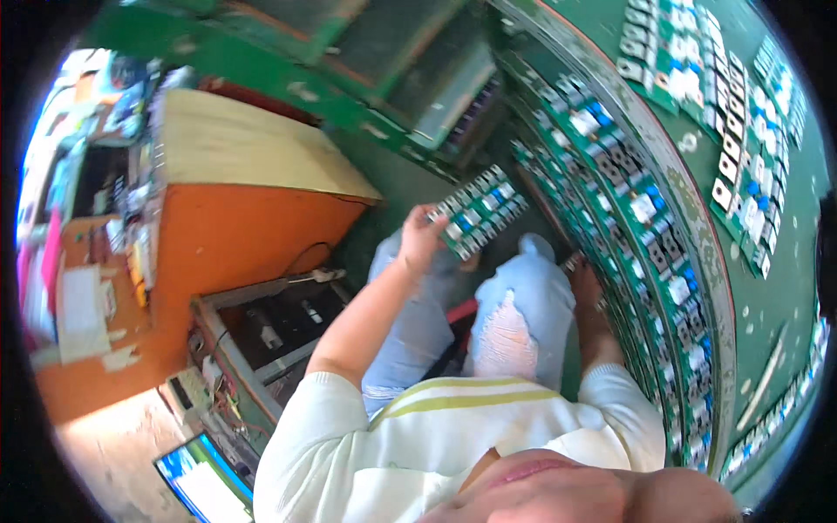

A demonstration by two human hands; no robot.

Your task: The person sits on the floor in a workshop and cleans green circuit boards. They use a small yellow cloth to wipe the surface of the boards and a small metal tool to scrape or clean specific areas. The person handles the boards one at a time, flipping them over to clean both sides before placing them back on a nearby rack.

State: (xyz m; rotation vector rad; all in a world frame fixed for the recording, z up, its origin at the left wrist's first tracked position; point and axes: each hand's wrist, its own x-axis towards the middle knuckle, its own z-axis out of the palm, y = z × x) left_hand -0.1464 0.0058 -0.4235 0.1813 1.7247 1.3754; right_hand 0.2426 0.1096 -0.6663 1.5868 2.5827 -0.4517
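My left hand [422,237] is closed on the near left end of a green circuit board panel [479,212], held tilted above my knees. Rows of metal parts run along the panel's edges, with white and blue components between them. Lower and to the right, my right hand [586,283] reaches down between my knee and the stacked shelves. Its fingers are mostly hidden and dark, close to the boards on the rack; whether they grip one is unclear. Many similar green circuit boards [643,207] line the curved shelves [711,288] on my right.
More boards [680,52] lie on the green tabletop [697,340], with a thin stick [761,376]. To my left stand an orange cabinet [253,235], a metal-framed box [270,327] and a lit monitor [202,479]. A green metal frame [261,74] crosses ahead.
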